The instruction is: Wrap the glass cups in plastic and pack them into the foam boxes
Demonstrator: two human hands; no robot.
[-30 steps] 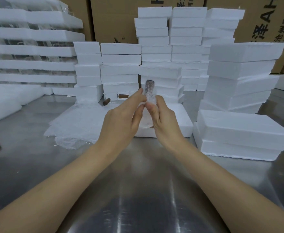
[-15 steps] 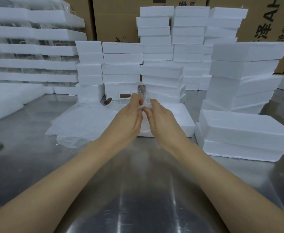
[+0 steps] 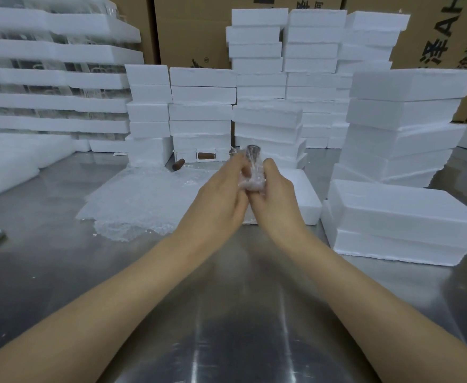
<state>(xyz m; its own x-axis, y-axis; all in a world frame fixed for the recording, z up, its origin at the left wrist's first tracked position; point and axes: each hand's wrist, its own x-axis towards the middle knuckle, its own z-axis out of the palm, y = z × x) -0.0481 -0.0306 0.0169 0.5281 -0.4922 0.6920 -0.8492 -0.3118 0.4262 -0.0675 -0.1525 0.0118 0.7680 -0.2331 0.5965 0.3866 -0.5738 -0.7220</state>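
Here, in the head view, we see both forearms stretched toward twelve o'clock above the steel table point(image 3: 227, 313), converging near the middle. The left hand point(image 3: 221, 197) and right hand point(image 3: 278, 200) meet with their backs turned toward us, fingers point(image 3: 238, 165) curled around a glass cup point(image 3: 253, 158) wrapped in clear plastic. The cup stands nearly upright between the two hands, its dark rim showing above the fingertips, and the crumpled wrap bunches low against the right hand. Plastic sheets point(image 3: 144, 200) lie at nine o'clock from the hands. A foam box point(image 3: 305, 200) lies just behind them.
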